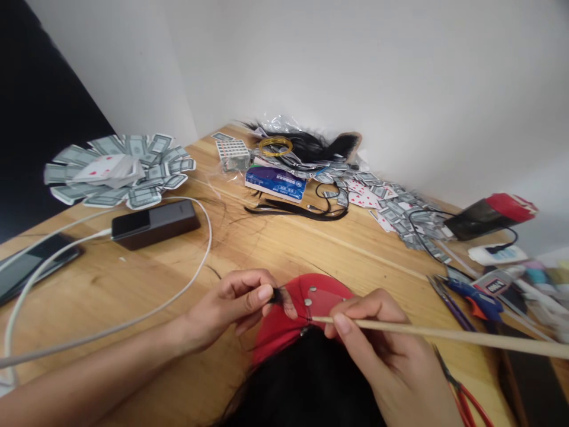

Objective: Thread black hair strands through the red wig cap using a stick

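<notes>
My left hand point(240, 299) is closed in a pinch on a small tuft of black hair point(278, 295) at the edge of a red cap-like base point(306, 308) with small silver dots. My right hand point(382, 344) is closed round a thin wooden stick point(444, 335). The stick's tip touches the red base near its middle. A mass of black hair point(306, 385) covers the near part of the red base, at the table's front edge.
On the wooden table point(275, 237): a black power bank point(155, 222) with a white cable point(195, 261), a phone point(31, 264), a fan of playing cards point(120, 169), a blue box point(275, 182), loose cards point(391, 204), black hair strands point(302, 210), a glue gun point(471, 293), red-handled scissors point(471, 403).
</notes>
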The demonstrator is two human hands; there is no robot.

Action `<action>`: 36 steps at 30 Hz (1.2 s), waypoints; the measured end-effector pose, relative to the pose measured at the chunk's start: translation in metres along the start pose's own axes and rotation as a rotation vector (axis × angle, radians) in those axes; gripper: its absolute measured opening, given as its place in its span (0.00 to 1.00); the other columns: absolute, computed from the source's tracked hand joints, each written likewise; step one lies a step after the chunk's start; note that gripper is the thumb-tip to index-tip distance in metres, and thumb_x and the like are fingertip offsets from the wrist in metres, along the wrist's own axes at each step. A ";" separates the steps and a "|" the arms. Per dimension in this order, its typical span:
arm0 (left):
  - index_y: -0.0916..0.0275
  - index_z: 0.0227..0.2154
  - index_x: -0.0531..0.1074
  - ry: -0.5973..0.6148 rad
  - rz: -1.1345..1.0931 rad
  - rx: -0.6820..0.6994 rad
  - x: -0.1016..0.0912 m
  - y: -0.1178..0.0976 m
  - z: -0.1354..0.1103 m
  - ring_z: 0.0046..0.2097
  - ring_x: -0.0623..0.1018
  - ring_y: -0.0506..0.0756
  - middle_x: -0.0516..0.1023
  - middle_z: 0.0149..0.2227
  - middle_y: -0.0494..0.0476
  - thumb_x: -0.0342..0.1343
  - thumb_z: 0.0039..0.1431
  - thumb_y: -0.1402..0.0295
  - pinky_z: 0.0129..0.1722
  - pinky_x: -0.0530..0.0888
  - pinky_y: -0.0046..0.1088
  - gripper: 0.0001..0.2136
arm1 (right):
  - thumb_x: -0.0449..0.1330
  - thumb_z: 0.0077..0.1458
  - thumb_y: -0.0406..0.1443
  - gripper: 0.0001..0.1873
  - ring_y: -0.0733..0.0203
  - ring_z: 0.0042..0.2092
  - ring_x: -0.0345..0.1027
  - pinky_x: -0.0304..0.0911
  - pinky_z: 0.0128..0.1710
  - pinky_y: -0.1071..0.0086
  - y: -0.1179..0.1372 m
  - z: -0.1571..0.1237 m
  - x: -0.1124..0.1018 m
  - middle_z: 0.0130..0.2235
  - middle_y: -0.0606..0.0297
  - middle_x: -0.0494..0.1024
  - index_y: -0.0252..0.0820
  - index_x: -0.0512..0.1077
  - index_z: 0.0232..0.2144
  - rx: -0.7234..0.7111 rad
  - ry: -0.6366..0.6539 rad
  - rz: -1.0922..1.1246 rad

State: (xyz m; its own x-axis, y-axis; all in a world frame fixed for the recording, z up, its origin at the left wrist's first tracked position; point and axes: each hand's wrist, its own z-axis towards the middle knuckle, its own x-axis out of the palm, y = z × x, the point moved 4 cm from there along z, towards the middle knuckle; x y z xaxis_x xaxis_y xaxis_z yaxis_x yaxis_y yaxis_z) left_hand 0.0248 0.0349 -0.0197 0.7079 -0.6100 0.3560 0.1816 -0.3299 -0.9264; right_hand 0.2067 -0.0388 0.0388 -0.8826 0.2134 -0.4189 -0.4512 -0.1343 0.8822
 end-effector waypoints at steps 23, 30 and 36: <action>0.65 0.29 0.71 0.164 1.212 1.178 0.039 -0.031 -0.039 0.18 0.71 0.48 0.82 0.30 0.58 0.49 0.67 0.74 0.14 0.62 0.26 0.10 | 0.59 0.59 0.31 0.09 0.67 0.27 0.74 0.70 0.28 0.80 0.009 0.006 -0.004 0.24 0.71 0.76 0.45 0.72 0.26 -0.013 0.037 -0.005; 0.66 0.31 0.71 0.183 1.204 1.162 0.038 -0.031 -0.038 0.20 0.72 0.48 0.83 0.31 0.59 0.47 0.68 0.74 0.16 0.64 0.26 0.11 | 0.59 0.58 0.30 0.09 0.67 0.28 0.75 0.71 0.30 0.80 0.008 0.007 -0.004 0.26 0.71 0.76 0.46 0.72 0.27 -0.026 0.070 0.028; 0.65 0.32 0.69 0.178 1.128 1.095 0.035 -0.034 -0.037 0.24 0.77 0.49 0.82 0.30 0.60 0.41 0.70 0.75 0.19 0.67 0.25 0.13 | 0.59 0.61 0.36 0.08 0.64 0.31 0.75 0.70 0.31 0.77 0.005 0.004 -0.004 0.28 0.69 0.77 0.47 0.73 0.29 0.071 0.137 0.060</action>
State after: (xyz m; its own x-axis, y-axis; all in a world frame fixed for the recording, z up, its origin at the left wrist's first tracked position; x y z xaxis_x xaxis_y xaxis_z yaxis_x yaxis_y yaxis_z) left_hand 0.0180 -0.0022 0.0291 0.7424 -0.2712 -0.6126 0.0787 0.9434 -0.3223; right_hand 0.2083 -0.0362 0.0462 -0.9196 0.0725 -0.3861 -0.3910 -0.0734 0.9175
